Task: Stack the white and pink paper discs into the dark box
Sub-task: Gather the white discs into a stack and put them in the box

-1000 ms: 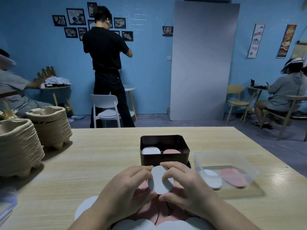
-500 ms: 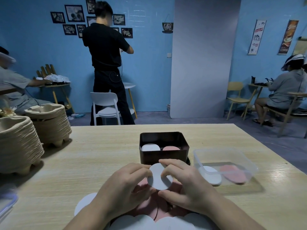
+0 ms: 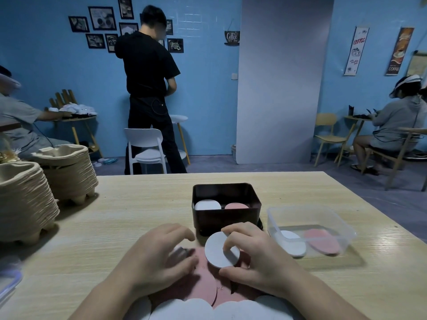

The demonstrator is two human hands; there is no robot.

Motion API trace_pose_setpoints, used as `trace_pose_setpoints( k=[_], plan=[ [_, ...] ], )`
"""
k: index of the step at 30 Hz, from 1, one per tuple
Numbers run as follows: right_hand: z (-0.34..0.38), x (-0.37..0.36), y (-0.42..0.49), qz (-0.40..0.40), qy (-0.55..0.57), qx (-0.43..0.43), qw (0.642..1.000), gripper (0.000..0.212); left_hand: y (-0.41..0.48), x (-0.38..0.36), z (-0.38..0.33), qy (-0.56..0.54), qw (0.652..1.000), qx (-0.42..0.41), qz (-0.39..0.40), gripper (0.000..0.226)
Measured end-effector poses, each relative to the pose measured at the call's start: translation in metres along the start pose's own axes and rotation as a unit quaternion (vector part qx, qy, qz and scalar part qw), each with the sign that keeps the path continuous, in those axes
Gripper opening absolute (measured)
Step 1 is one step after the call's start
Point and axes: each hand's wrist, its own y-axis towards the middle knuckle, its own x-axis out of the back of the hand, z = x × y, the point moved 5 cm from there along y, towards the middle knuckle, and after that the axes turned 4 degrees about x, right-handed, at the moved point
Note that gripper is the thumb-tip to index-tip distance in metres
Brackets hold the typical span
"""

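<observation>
A: Counts?
B: Dark box (image 3: 226, 218): one white disc (image 3: 207, 204), one pink disc (image 3: 236, 206) showing. Clear tub (image 3: 309, 213): same, one each. Your right hand (image 3: 258, 259) pinches a third white disc (image 3: 217, 250) just before the box. Left hand (image 3: 157, 257) curled, grip unclear.

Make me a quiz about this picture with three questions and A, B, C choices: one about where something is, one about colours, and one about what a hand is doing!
1. Where is the clear tub from the dark box?
A. To its right
B. Inside it
C. On top of it

2. What colours are the two paper rounds showing in the dark box?
A. Both white
B. White and pink
C. Green and blue

3. What is the right hand doing?
A. Waving in the air
B. Lifting the clear tub
C. Pinching a white paper circle

Answers:
1 A, the tub stands just past the box's right wall.
2 B, a white disc lies on the left and a pink disc on the right.
3 C, its fingers and thumb curl round the circle's edge.
</observation>
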Motion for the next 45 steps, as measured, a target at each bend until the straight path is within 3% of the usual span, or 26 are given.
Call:
trace_pose_setpoints(
  k=[9, 15, 22, 28, 33, 38, 45],
  plan=[
    [0.001, 0.000, -0.001, 0.015, -0.011, -0.003, 1.000, 0.036, -0.013, 0.007, 0.028, 0.063, 0.991, 0.067, 0.101, 0.048],
    [0.004, 0.000, -0.001, 0.023, -0.018, 0.000, 1.000, 0.036, -0.009, 0.008, 0.019, 0.011, 0.995, 0.069, 0.065, 0.042],
    [0.002, 0.000, 0.001, 0.015, -0.023, -0.003, 1.000, 0.034, -0.001, 0.003, -0.006, -0.011, 1.000, -0.008, -0.018, 0.031],
    [0.006, -0.001, 0.003, -0.006, -0.024, 0.036, 0.999, 0.040, 0.004, -0.014, -0.021, 0.024, 0.998, -0.043, -0.028, 0.034],
    [0.011, -0.002, 0.004, -0.015, -0.016, 0.068, 0.997, 0.026, 0.007, -0.022, -0.027, 0.012, 0.997, -0.075, -0.034, 0.036],
    [0.005, 0.002, 0.002, -0.045, -0.019, 0.049, 0.998, 0.030, 0.005, -0.018, -0.023, -0.011, 0.998, -0.055, -0.040, 0.050],
    [0.004, 0.003, 0.001, -0.054, -0.017, 0.046, 0.997, 0.032, 0.004, -0.016, -0.016, -0.022, 0.996, -0.059, -0.064, 0.037]
  ],
)
